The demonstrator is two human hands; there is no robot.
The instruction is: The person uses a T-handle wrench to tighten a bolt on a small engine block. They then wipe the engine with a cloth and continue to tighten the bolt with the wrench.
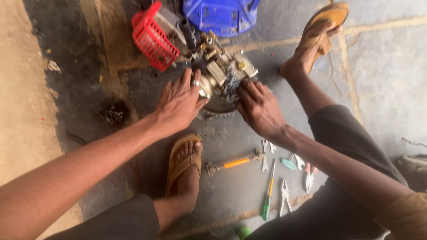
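Note:
A small engine (222, 66) with metal and brass parts lies on the concrete floor, with a red plastic grille cover (153, 38) at its left end. My left hand (180, 102), a ring on one finger, grips the engine's left side by a round metal part. On the right side my right hand (258, 106) holds the engine body, its fingers curled into the finned part. Both hands rest on the machine.
A blue plastic housing (222, 15) lies behind the engine. Near my sandalled left foot (184, 162) lie an orange-handled tool (233, 163), spanners (265, 155), a green-handled screwdriver (268, 198) and pliers (284, 195). My right foot (318, 38) is at top right. A small pile of dark parts (113, 114) sits left.

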